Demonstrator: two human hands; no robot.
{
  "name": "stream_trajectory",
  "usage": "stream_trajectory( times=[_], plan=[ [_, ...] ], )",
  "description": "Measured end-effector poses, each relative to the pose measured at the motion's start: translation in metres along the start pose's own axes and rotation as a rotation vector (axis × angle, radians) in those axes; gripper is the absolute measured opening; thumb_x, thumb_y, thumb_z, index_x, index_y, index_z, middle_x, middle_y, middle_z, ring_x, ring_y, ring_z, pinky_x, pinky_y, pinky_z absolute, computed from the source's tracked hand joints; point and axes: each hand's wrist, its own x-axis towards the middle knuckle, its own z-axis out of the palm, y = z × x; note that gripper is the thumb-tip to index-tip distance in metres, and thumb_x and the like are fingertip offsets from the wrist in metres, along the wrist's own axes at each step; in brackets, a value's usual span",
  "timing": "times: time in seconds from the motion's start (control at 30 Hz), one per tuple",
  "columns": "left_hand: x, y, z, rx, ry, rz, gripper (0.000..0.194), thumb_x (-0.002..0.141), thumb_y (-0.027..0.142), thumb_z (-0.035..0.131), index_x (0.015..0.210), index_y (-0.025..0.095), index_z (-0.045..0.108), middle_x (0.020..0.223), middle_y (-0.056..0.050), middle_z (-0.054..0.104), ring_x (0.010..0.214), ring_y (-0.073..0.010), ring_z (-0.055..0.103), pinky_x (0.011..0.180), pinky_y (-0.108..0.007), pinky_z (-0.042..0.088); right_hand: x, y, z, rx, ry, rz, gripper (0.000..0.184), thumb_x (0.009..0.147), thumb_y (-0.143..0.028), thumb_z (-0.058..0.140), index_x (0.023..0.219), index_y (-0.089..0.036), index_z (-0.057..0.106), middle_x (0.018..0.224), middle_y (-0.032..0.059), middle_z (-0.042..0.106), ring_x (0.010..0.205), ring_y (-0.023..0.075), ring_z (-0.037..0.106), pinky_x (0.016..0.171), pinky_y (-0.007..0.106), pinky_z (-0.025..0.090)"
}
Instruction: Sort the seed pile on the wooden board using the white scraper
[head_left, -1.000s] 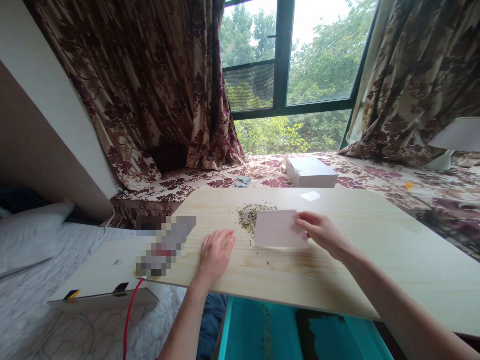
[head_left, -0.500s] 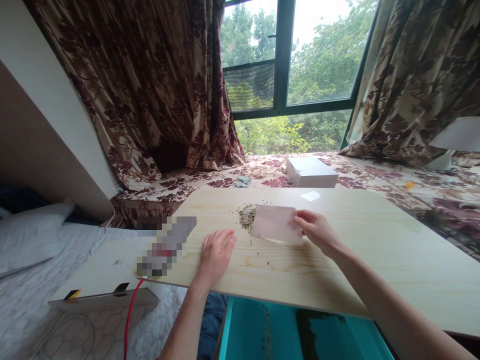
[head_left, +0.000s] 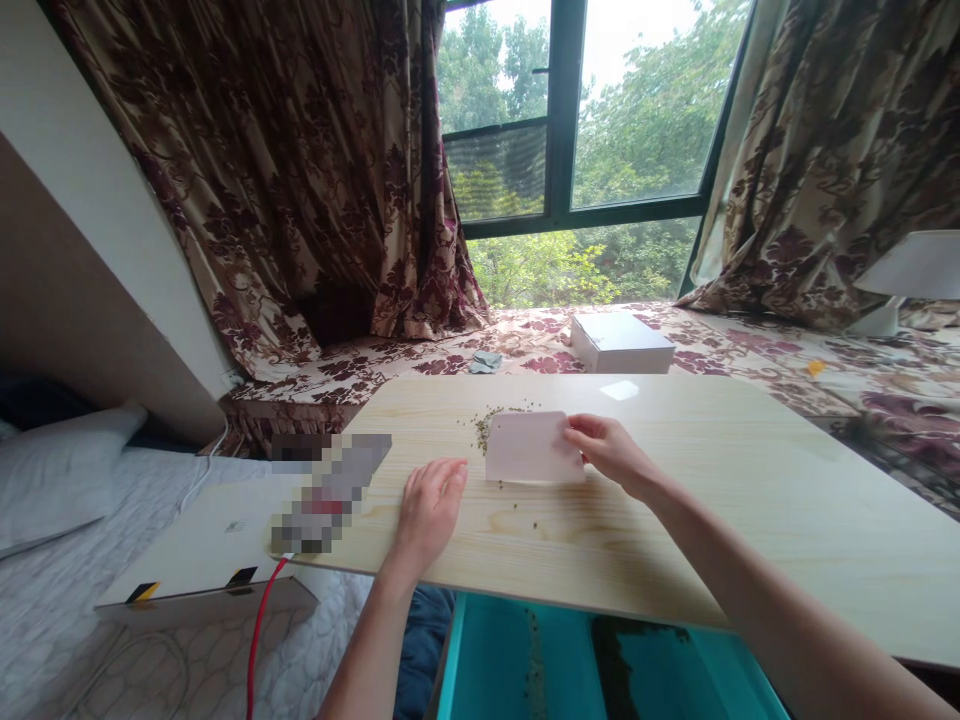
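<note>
My right hand (head_left: 611, 455) pinches the right edge of a pale rectangular card (head_left: 532, 447) and holds it low over a wooden board (head_left: 675, 500). The card covers most of a small pile of tiny dark-green seeds (head_left: 481, 430); a few seeds show at its left edge and several lie scattered near it. On the board just left of the card rests my left hand (head_left: 430, 505), fingers loosely curled, with nothing in it.
A white box (head_left: 621, 343) and a small grey object (head_left: 485, 361) lie on the floral window seat behind the board. A blurred-out item (head_left: 330, 485) sits at the board's left end. A teal bin (head_left: 570, 665) is below the board. A bed with pillow (head_left: 60, 470) is left.
My right hand has slid the card leftward over the seed pile, hiding more of the seeds. My left hand has stayed in place.
</note>
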Motion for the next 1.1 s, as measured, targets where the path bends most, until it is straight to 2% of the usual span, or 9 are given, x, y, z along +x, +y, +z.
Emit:
stream_trajectory(
  times=[0.37, 0.47, 0.6, 0.77, 0.93, 1.03, 1.1],
  plan=[
    [-0.001, -0.001, 0.000, -0.036, -0.019, -0.023, 0.037, 0.091, 0.039, 0.038, 0.106, 0.022, 0.068, 0.115, -0.005, 0.069, 0.115, -0.0207, 0.057, 0.109, -0.041, 0.034, 0.002, -0.002, -0.001, 0.033, -0.142, 0.118, 0.009, 0.071, -0.022, 0.063, 0.077, -0.017, 0.067, 0.073, 0.0025, 0.067, 0.065, 0.0125, 0.059, 0.052, 0.020, 0.044],
    [0.000, -0.003, 0.000, -0.041, -0.026, -0.021, 0.037, 0.090, 0.039, 0.039, 0.105, 0.022, 0.068, 0.116, -0.005, 0.069, 0.115, -0.0210, 0.057, 0.109, -0.041, 0.034, 0.001, -0.006, -0.003, 0.013, -0.185, 0.122, 0.009, 0.069, -0.021, 0.065, 0.075, -0.017, 0.070, 0.067, 0.0011, 0.066, 0.060, 0.0111, 0.056, 0.048, 0.018, 0.041],
    [0.001, -0.004, 0.001, -0.049, -0.032, -0.023, 0.036, 0.090, 0.038, 0.039, 0.104, 0.021, 0.068, 0.116, -0.007, 0.069, 0.115, -0.0216, 0.057, 0.108, -0.042, 0.036, 0.000, -0.008, -0.009, -0.006, -0.303, 0.096, 0.009, 0.066, -0.023, 0.068, 0.071, -0.018, 0.072, 0.065, 0.0002, 0.065, 0.056, 0.0102, 0.052, 0.047, 0.018, 0.039],
    [0.002, -0.006, 0.001, -0.068, -0.038, -0.026, 0.036, 0.090, 0.040, 0.039, 0.103, 0.021, 0.068, 0.117, -0.007, 0.069, 0.115, -0.0217, 0.058, 0.108, -0.042, 0.038, -0.007, -0.010, -0.027, -0.065, -0.494, 0.106, 0.012, 0.062, -0.023, 0.068, 0.070, -0.018, 0.075, 0.060, -0.0025, 0.062, 0.054, 0.0086, 0.049, 0.045, 0.017, 0.038],
    [0.002, -0.006, 0.002, -0.061, -0.041, -0.029, 0.036, 0.089, 0.040, 0.040, 0.102, 0.021, 0.068, 0.117, -0.008, 0.069, 0.115, -0.0218, 0.058, 0.108, -0.042, 0.037, -0.039, -0.020, -0.057, -0.111, -0.646, 0.153, 0.009, 0.062, -0.022, 0.073, 0.067, -0.016, 0.076, 0.059, -0.0012, 0.065, 0.056, 0.0105, 0.053, 0.048, 0.017, 0.040],
    [0.001, -0.005, 0.002, -0.051, -0.031, -0.019, 0.035, 0.090, 0.039, 0.040, 0.102, 0.021, 0.068, 0.116, -0.007, 0.069, 0.115, -0.0215, 0.058, 0.108, -0.042, 0.037, -0.057, -0.027, -0.071, -0.118, -0.673, 0.159, 0.014, 0.064, -0.028, 0.075, 0.069, -0.016, 0.077, 0.063, 0.0008, 0.067, 0.058, 0.0124, 0.055, 0.051, 0.020, 0.042],
    [0.001, -0.004, 0.002, -0.038, -0.023, -0.008, 0.035, 0.090, 0.038, 0.040, 0.102, 0.021, 0.068, 0.115, -0.007, 0.070, 0.114, -0.0214, 0.058, 0.108, -0.042, 0.037, -0.062, -0.027, -0.076, -0.091, -0.604, 0.123, 0.020, 0.066, -0.035, 0.075, 0.071, -0.015, 0.076, 0.065, 0.0025, 0.068, 0.060, 0.0138, 0.056, 0.052, 0.022, 0.043]
  ],
)
